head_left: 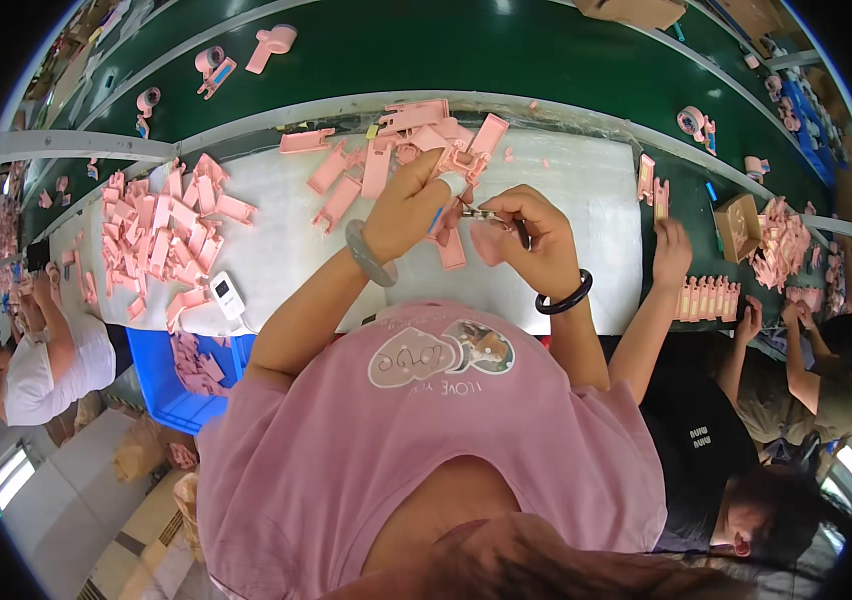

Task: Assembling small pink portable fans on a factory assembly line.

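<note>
My left hand [404, 208] is closed around a small pink plastic part [443, 232], its thumb and fingers covering much of it. A white wrap or cap shows on one of its fingertips. Close beside it, my right hand [538, 238] grips a small metal hand tool [482, 213] with a dark handle; its tip meets the pink part, and its exact kind is hidden by my fingers. Just beyond my hands lies a loose pile of pink plastic pieces [378, 165], some flat and panel-like. One flat pink piece [452, 250] rests beneath my hands on the white work mat [586, 230].
A larger heap of pink pieces [161, 230] covers the left of the mat, near a white device [227, 297]. Below it hangs a blue bin [158, 375]. Pink handheld units [272, 45] lie on the green belt [396, 50]. A co-worker's arm [668, 265] reaches in at right.
</note>
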`<state>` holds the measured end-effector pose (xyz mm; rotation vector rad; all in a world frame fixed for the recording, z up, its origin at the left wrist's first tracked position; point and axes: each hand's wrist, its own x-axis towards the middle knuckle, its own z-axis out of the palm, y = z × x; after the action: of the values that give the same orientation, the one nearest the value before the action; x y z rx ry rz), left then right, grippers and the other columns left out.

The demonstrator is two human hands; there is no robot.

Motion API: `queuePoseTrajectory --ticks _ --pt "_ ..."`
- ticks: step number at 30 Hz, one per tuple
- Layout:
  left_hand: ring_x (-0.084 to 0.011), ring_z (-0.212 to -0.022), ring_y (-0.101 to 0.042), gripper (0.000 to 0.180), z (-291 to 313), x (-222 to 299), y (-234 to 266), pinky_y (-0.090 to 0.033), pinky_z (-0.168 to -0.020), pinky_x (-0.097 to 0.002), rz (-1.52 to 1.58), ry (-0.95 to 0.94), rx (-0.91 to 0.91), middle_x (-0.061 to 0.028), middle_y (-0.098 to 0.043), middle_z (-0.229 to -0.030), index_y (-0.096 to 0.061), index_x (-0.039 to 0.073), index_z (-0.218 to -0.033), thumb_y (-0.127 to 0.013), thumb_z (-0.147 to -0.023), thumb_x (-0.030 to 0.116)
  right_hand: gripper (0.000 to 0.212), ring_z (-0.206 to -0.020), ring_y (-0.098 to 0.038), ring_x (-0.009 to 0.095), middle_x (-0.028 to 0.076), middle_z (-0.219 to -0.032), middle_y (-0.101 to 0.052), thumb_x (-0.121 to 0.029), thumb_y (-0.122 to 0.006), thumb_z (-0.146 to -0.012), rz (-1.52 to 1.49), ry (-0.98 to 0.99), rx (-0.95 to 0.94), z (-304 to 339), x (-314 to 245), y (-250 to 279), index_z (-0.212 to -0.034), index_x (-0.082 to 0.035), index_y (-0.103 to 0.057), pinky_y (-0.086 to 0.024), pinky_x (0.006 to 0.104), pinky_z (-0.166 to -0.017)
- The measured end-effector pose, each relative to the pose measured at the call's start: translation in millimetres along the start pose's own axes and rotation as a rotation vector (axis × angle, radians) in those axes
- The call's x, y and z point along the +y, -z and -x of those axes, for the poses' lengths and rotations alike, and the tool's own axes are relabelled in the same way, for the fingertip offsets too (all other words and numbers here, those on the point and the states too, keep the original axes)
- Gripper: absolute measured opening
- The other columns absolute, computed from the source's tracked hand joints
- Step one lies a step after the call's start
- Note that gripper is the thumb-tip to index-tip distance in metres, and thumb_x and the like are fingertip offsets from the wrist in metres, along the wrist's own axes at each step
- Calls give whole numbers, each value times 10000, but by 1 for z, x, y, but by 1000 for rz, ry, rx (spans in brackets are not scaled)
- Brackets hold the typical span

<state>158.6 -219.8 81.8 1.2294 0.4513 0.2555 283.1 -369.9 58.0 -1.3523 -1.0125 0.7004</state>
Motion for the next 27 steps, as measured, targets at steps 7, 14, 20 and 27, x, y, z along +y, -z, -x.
queuePoseTrajectory --ticks 7,14,20,27 --pt "-67 -548 -487 202 8 -8 3 -416 -476 -225 -144 -52 36 -25 -558 -710 -537 15 -1013 -391 -885 72 175 -690 -561 143 75 -852 -616 64 -672 -768 601 277 261 7 -2 -12 -929 -5 -669 -434 223 -559" --pt "-74 -521 -475 257 13 -12 -11 -416 -459 -240 -124 -76 56 -35 -557 -703 -535 14 -1067 -372 -873 57 175 -720 -600 220 107 -850 -658 66 -687 -759 614 438 396 9 -1 -19 -917 1 -650 -475 282 -621" --pt "-92 -536 -489 466 23 -10 -16 -437 -480 -238 68 -19 -67 -64 -575 -858 -477 22 -1246 -348 -801 -24 226 -761 -604 250 91 -873 -673 59 -699 -729 531 490 420 9 -3 -25 -928 -28 -636 -470 332 -719" --pt "-106 -685 -507 589 28 -5 -17 -445 -545 -229 -82 -111 -116 -95 -538 -1106 -424 -19 -1309 -309 -732 -56 208 -762 -602 220 66 -868 -668 24 -723 -710 552 541 371 8 -4 -20 -889 -56 -654 -446 334 -732"
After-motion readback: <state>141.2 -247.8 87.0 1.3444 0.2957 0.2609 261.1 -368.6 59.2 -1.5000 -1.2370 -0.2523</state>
